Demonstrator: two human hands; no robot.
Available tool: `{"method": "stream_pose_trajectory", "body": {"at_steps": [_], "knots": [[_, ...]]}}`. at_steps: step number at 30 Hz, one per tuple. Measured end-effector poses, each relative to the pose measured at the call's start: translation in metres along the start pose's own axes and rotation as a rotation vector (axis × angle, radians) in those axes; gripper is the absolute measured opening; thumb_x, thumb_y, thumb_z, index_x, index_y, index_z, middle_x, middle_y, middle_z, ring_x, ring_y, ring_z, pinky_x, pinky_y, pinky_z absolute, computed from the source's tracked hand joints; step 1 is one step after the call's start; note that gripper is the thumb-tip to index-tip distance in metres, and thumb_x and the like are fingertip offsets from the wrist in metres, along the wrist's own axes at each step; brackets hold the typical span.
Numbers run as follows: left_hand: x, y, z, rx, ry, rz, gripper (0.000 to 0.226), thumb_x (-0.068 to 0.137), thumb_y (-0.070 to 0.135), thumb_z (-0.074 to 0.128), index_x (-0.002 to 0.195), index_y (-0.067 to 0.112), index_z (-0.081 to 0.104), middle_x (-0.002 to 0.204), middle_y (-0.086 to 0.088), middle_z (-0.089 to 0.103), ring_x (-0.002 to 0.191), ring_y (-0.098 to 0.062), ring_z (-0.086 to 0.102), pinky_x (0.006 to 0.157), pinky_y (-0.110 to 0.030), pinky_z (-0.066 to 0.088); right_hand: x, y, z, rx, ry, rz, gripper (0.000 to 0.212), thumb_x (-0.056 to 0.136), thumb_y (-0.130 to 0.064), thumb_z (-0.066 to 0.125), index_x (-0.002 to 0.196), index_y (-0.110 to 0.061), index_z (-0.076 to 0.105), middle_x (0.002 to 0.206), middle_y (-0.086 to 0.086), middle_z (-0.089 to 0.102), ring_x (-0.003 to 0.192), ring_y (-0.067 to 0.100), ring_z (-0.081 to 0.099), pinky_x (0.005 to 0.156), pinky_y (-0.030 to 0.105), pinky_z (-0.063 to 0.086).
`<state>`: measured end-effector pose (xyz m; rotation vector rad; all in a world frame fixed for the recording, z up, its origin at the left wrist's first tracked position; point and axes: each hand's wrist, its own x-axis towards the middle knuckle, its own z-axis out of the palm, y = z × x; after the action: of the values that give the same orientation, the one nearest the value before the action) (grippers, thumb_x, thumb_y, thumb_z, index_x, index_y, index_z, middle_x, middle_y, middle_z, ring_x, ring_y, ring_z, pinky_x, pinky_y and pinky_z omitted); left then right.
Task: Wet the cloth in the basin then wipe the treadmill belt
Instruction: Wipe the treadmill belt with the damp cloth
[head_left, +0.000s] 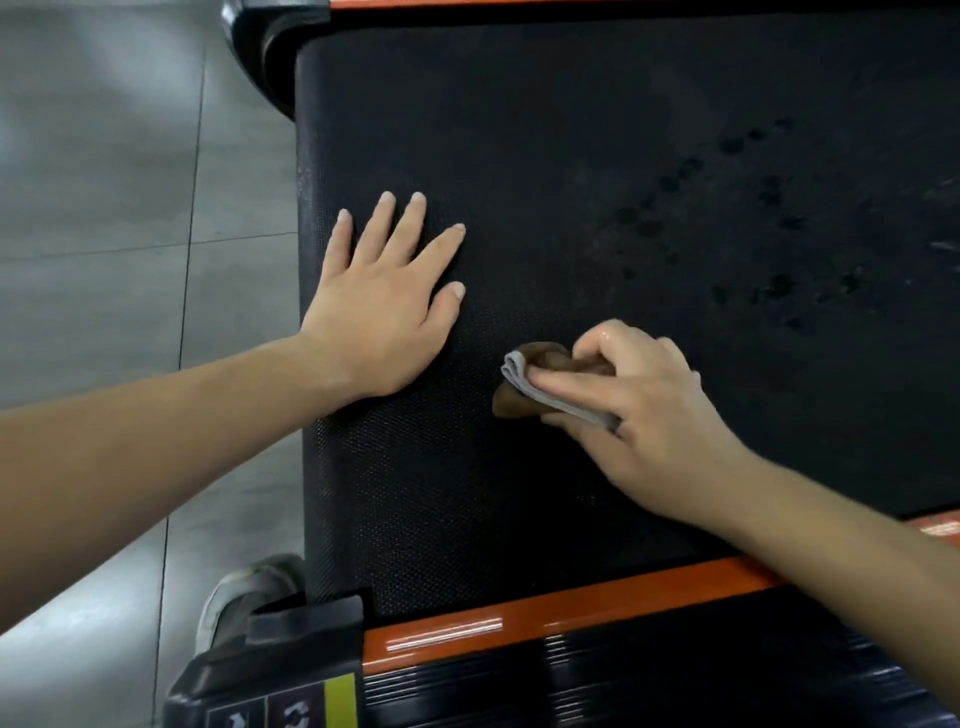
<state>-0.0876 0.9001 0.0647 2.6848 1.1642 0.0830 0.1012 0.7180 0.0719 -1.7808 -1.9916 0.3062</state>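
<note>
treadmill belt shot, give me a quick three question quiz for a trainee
1. True or false: the left hand lies flat, fingers spread, on the treadmill belt.
2. Which hand has its grip on the cloth? A) left B) right C) both
3. Fill in: the dark droplet marks sit on the belt ____ the right hand, farther from the camera.

Key: 1 true; 2 B; 3 beyond

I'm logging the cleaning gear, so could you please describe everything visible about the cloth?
The cloth is small and folded into a wad, brown with a grey layered edge showing. It looks like soft fabric; wetness cannot be judged. The right hand grips it, pressing it onto the black textured treadmill belt. The hand hides most of it.
</note>
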Motion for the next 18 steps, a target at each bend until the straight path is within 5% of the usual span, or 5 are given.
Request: {"method": "stream_pose_trajectory", "body": {"at_steps": [3, 7, 9, 13, 18], "knots": [[0.002, -0.002, -0.004, -0.006, 0.011, -0.008, 0.062, 0.098, 0.046, 0.022, 0.157, 0.029, 0.026, 0.169, -0.004, 0.016, 0.156, -0.027, 0.005, 0.125, -0.051, 0.002, 0.037, 0.027, -0.003, -0.073, 0.077, 0.054, 0.028, 0.091, -0.046, 0.062, 0.119, -0.047, 0.065, 0.098, -0.001, 0.053, 0.086, 0.024, 0.051, 0.075, 0.039, 0.039], [0.014, -0.013, -0.013, 0.036, 0.025, 0.021, 0.068, 0.093, 0.055, 0.025, 0.155, 0.028, 0.034, 0.167, -0.003, 0.023, 0.153, -0.024, 0.015, 0.120, -0.049, 0.011, 0.105, 0.049, 0.000, -0.109, 0.238, 0.477, 0.027, 0.091, -0.051, 0.063, 0.118, -0.050, 0.065, 0.108, -0.009, 0.049, 0.101, 0.024, 0.051, 0.080, 0.036, 0.040], [0.023, -0.018, -0.015, 0.040, 0.001, 0.032, 0.070, 0.092, 0.059, 0.024, 0.156, 0.029, 0.031, 0.168, -0.005, 0.018, 0.155, -0.025, 0.009, 0.122, -0.048, 0.004, 0.098, 0.028, 0.008, -0.094, 0.210, 0.445, 0.028, 0.091, -0.052, 0.062, 0.118, -0.048, 0.061, 0.107, -0.011, 0.049, 0.101, 0.023, 0.050, 0.081, 0.040, 0.040], [0.033, -0.025, -0.014, 0.015, -0.035, 0.038, 0.074, 0.092, 0.062, 0.022, 0.159, 0.030, 0.021, 0.170, -0.004, 0.006, 0.156, -0.027, -0.003, 0.125, -0.051, -0.005, 0.059, 0.002, 0.013, -0.041, 0.072, 0.054, 0.032, 0.093, -0.047, 0.054, 0.123, -0.042, 0.066, 0.101, -0.003, 0.053, 0.086, 0.020, 0.050, 0.075, 0.039, 0.041], [0.044, -0.025, -0.015, 0.024, -0.032, 0.023, 0.074, 0.093, 0.063, 0.021, 0.159, 0.029, 0.020, 0.170, -0.006, 0.006, 0.156, -0.027, -0.004, 0.125, -0.052, -0.004, 0.145, 0.075, -0.005, -0.164, 0.291, 0.462, 0.033, 0.090, -0.055, 0.058, 0.120, -0.043, 0.067, 0.110, -0.003, 0.051, 0.101, 0.027, 0.052, 0.087, 0.044, 0.048]]}}
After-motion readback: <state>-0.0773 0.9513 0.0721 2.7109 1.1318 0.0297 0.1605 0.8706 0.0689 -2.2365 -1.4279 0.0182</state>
